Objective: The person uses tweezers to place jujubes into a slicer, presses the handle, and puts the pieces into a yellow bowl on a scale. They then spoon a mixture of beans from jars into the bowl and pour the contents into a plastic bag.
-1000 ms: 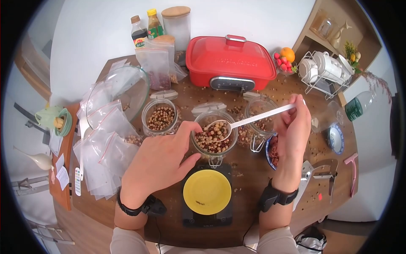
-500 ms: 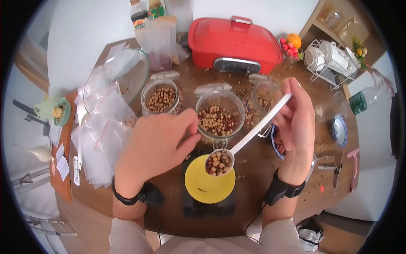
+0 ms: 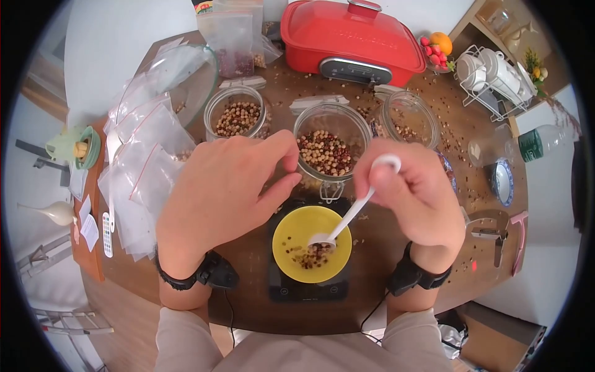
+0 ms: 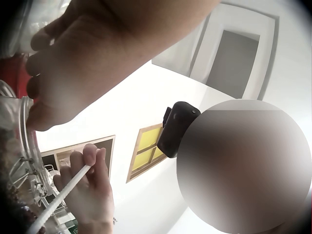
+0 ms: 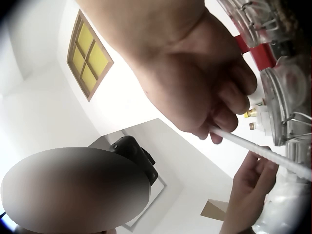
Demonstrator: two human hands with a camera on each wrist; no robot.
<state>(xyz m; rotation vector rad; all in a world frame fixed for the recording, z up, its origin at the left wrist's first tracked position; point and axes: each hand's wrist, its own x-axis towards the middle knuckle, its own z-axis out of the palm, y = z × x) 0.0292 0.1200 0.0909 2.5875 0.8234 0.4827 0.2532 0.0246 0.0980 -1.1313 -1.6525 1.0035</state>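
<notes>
My right hand (image 3: 418, 192) grips a long-handled white spoon (image 3: 354, 217), its bowl end tipped low into a yellow bowl (image 3: 300, 222). Mixed beans or seeds (image 3: 310, 255) lie in the bowl beneath the spoon. A black kitchen scale (image 3: 308, 292) carries the bowl. In the right wrist view, curled fingers close around the spoon handle (image 5: 258, 150). My left hand (image 3: 226, 192) hangs loosely curled, thumb and index finger near the left rim of the middle glass jar (image 3: 331, 115). That jar stands unlidded, partly filled with mixed beans (image 3: 325, 152).
Glass jars flank the middle one, a left jar (image 3: 235, 118) and a right jar (image 3: 412, 118). Plastic zip bags (image 3: 145, 180) and a glass lid (image 3: 204, 93) lie at left. Behind stands a red electric cooker (image 3: 353, 40). At right are a blue-and-white bowl (image 3: 502, 181) and scattered seeds.
My right hand has brought the loaded spoon from the middle jar down to the yellow bowl and tilted it. Beans now lie in the bowl. My left hand stays beside the jar.
</notes>
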